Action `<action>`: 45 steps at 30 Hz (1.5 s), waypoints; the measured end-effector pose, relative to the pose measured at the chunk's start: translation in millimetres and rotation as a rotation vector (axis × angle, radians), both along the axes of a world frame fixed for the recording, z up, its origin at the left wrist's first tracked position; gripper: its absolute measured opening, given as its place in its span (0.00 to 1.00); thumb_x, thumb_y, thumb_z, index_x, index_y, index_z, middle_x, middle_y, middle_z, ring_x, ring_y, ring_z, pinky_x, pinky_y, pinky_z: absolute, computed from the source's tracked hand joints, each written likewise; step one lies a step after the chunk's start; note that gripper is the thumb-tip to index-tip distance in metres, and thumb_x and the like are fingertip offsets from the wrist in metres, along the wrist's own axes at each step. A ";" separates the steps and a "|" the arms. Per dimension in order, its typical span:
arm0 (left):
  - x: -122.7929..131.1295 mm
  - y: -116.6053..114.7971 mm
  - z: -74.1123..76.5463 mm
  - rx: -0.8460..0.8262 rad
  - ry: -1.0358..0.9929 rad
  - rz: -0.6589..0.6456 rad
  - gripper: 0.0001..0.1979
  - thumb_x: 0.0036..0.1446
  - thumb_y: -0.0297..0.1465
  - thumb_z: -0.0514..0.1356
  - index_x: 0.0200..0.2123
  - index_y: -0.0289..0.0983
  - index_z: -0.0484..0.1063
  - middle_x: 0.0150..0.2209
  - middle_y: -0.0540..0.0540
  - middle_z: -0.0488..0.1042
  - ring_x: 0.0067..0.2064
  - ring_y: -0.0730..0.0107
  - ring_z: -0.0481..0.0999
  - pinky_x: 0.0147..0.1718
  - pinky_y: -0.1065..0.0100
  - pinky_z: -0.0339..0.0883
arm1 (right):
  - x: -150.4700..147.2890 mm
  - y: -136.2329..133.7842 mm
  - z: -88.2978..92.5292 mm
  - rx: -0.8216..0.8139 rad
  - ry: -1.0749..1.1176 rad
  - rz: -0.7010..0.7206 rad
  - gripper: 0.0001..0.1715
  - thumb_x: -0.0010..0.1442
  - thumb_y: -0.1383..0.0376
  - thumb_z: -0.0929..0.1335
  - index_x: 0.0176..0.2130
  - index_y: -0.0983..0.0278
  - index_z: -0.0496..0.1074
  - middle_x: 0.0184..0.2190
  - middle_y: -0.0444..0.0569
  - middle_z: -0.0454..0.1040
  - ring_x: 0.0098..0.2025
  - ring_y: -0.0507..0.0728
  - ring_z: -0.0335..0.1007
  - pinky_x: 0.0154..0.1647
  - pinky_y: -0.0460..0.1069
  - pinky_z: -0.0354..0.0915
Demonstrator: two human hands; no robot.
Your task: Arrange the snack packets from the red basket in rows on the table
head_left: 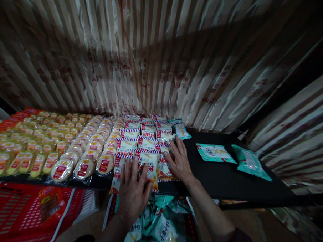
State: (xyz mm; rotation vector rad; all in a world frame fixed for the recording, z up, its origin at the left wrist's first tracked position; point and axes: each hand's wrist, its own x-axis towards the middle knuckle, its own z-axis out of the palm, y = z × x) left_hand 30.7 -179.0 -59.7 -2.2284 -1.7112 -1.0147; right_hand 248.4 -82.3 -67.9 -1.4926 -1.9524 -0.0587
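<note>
My left hand [133, 188] lies with its fingers spread over the front of the white-and-red snack bags [127, 144], touching the nearest ones. To its right, my right hand [179, 159] rests open against the right side of the same rows, fingers apart. The bags overlap in columns on a black shelf [207, 179]. Behind my right hand, a teal snack bag [181, 128] leans at the back of the rows. Farther right on the shelf lie a flat teal bag [215, 151] and another teal bag [250, 162] with its back facing up.
Left of the bags stand rows of round wrapped cakes [83, 167], small yellow packs [37, 164] and orange packs [17, 118]. Below the shelf are a red basket [18, 227] and a container of teal bags [166, 229]. A striped curtain [137, 58] hangs behind.
</note>
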 end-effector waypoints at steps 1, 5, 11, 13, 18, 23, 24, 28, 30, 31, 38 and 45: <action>2.9 0.6 -1.3 -0.013 0.019 -0.018 0.28 0.55 0.43 0.60 0.59 0.44 0.64 0.67 0.43 0.51 0.68 0.45 0.44 0.62 0.44 0.47 | 0.3 2.5 1.2 -0.004 -0.014 0.024 0.33 0.64 0.53 0.60 0.65 0.58 0.53 0.69 0.50 0.41 0.70 0.66 0.36 0.65 0.66 0.49; 8.3 5.8 -4.0 -0.056 0.061 -0.011 0.26 0.57 0.41 0.58 0.58 0.43 0.65 0.66 0.42 0.53 0.68 0.45 0.45 0.62 0.45 0.48 | 2.4 4.8 1.4 -0.011 -0.028 0.114 0.30 0.65 0.56 0.60 0.64 0.59 0.56 0.68 0.51 0.46 0.69 0.64 0.39 0.65 0.65 0.51; 9.6 7.8 -3.2 -0.052 0.058 0.038 0.24 0.57 0.39 0.59 0.56 0.42 0.67 0.66 0.42 0.54 0.68 0.46 0.45 0.62 0.46 0.49 | 4.4 3.6 -2.6 0.024 -0.022 0.167 0.32 0.64 0.56 0.61 0.64 0.59 0.53 0.68 0.53 0.47 0.69 0.64 0.41 0.64 0.64 0.52; 10.3 7.7 -3.8 -0.044 0.063 0.050 0.23 0.57 0.39 0.58 0.56 0.42 0.67 0.66 0.42 0.55 0.68 0.46 0.45 0.62 0.46 0.49 | 4.2 4.7 -2.2 0.039 -0.020 0.122 0.34 0.63 0.55 0.61 0.65 0.58 0.51 0.68 0.52 0.46 0.69 0.65 0.40 0.64 0.65 0.51; 11.5 6.1 -4.4 -0.012 0.078 0.069 0.23 0.58 0.40 0.58 0.56 0.42 0.67 0.65 0.41 0.57 0.68 0.47 0.46 0.61 0.46 0.49 | 7.9 21.9 4.7 0.037 0.028 -0.025 0.34 0.64 0.52 0.58 0.66 0.57 0.50 0.69 0.52 0.44 0.69 0.66 0.38 0.64 0.67 0.48; 25.6 -4.1 -0.6 0.030 0.141 -0.006 0.25 0.58 0.40 0.57 0.58 0.42 0.63 0.66 0.41 0.55 0.68 0.50 0.45 0.63 0.49 0.43 | 14.5 59.4 13.3 -0.062 0.062 -0.049 0.36 0.64 0.47 0.56 0.64 0.62 0.54 0.68 0.54 0.47 0.69 0.65 0.40 0.66 0.65 0.47; 30.6 -6.2 -0.3 0.030 0.167 -0.041 0.26 0.58 0.40 0.57 0.59 0.42 0.62 0.66 0.42 0.55 0.68 0.51 0.46 0.64 0.50 0.41 | 15.1 66.4 14.4 -0.093 0.066 -0.050 0.37 0.63 0.46 0.56 0.64 0.63 0.55 0.68 0.55 0.48 0.69 0.65 0.40 0.66 0.64 0.47; 50.6 -7.8 -4.1 0.064 0.242 -0.166 0.25 0.59 0.38 0.56 0.59 0.41 0.62 0.65 0.41 0.57 0.68 0.53 0.48 0.65 0.51 0.31 | 14.7 85.3 15.3 -0.182 0.091 -0.031 0.39 0.63 0.45 0.55 0.63 0.65 0.57 0.67 0.57 0.48 0.69 0.64 0.41 0.67 0.62 0.46; 57.3 -4.2 -7.9 0.078 0.267 -0.209 0.23 0.60 0.38 0.55 0.58 0.39 0.63 0.64 0.41 0.58 0.67 0.53 0.49 0.65 0.50 0.29 | 14.1 90.0 13.2 -0.202 0.119 -0.010 0.39 0.62 0.44 0.55 0.63 0.63 0.58 0.67 0.55 0.50 0.68 0.64 0.44 0.67 0.61 0.48; 59.3 -1.7 -9.9 0.078 0.276 -0.219 0.22 0.60 0.37 0.54 0.57 0.39 0.64 0.64 0.40 0.59 0.67 0.53 0.50 0.65 0.50 0.28 | 13.9 91.7 11.6 -0.205 0.135 -0.002 0.39 0.62 0.44 0.55 0.63 0.62 0.59 0.67 0.55 0.51 0.68 0.63 0.45 0.66 0.61 0.49; 55.5 8.9 -20.9 0.026 0.294 -0.234 0.22 0.60 0.36 0.55 0.57 0.38 0.63 0.64 0.37 0.58 0.67 0.51 0.51 0.64 0.48 0.28 | 10.1 100.6 2.1 -0.175 0.206 0.028 0.38 0.61 0.43 0.58 0.60 0.62 0.62 0.65 0.57 0.54 0.67 0.65 0.48 0.65 0.63 0.51; 52.4 7.9 -25.4 0.000 0.279 -0.242 0.26 0.60 0.37 0.55 0.60 0.39 0.59 0.65 0.37 0.55 0.68 0.50 0.48 0.64 0.46 0.33 | 6.1 100.8 8.3 -0.224 0.200 0.056 0.40 0.60 0.42 0.57 0.61 0.64 0.61 0.65 0.58 0.53 0.67 0.64 0.49 0.66 0.62 0.50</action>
